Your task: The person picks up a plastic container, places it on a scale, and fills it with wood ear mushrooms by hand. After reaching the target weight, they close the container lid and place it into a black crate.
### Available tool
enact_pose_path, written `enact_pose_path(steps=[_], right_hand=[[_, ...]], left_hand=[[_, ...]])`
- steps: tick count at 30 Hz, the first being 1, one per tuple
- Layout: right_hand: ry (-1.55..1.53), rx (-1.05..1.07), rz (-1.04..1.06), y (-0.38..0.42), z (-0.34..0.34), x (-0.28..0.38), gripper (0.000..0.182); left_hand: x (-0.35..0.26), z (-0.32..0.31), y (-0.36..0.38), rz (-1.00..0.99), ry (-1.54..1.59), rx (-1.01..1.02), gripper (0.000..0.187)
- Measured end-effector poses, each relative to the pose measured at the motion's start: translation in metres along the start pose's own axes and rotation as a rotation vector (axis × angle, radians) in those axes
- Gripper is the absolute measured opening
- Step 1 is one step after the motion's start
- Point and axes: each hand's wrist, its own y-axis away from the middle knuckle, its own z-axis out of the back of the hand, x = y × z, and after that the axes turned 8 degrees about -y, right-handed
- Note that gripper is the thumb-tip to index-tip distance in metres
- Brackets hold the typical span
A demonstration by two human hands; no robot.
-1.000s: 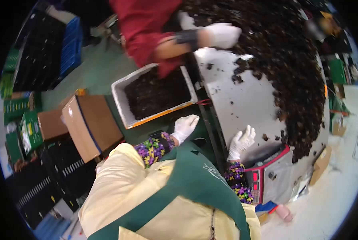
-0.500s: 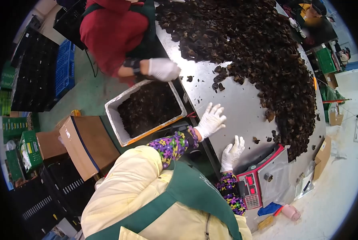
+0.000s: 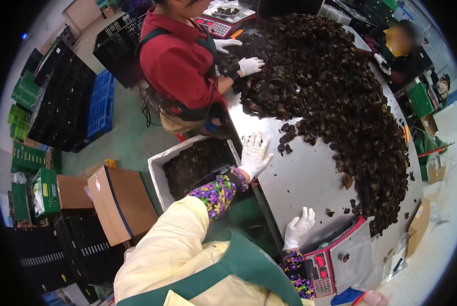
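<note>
My left hand (image 3: 254,157), in a white glove, lies near the edge of the metal table (image 3: 302,176), fingers stretched out and holding nothing. A few dark crumbs are by its fingertips. My right hand (image 3: 299,229), also gloved, is by the table edge beside the red scale (image 3: 320,270), its fingers extended and nothing in them. A large heap of dark, curled pieces like dried wood ear fungus (image 3: 310,76) covers the far and right side of the table. A few loose pieces (image 3: 288,135) lie nearer my left hand.
Below my left arm stands a white foam box (image 3: 158,176) with dark material inside. Across the table corner, a co-worker in a red top (image 3: 180,61) has both gloved hands at the heap. Cardboard boxes (image 3: 124,204) and black crates (image 3: 65,102) stand at left.
My left hand has shifted left toward the table edge, its fingers spread. The co-worker has straightened from over the foam box, and their hands are now at the heap. The view has tilted upward.
</note>
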Motion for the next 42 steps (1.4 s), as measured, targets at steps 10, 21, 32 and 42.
enact_pose_path(steps=[10, 21, 32, 42], right_hand=[[-0.008, -0.009, -0.015, 0.001, -0.003, -0.003, 0.048], [0.012, 0.017, -0.029, -0.001, -0.001, 0.000, 0.049], [-0.018, -0.029, -0.013, 0.000, -0.002, -0.002, 0.048], [0.011, 0.015, 0.012, -0.005, 0.008, 0.009, 0.046]], left_hand=[[0.084, 0.008, -0.008, 0.341, -0.262, -0.149, 0.010], [0.018, 0.028, 0.017, 0.186, 0.123, -0.058, 0.023], [0.013, 0.001, 0.036, 0.143, 0.054, -0.243, 0.022], [-0.006, 0.027, 0.095, 0.147, 0.234, -0.253, 0.033]])
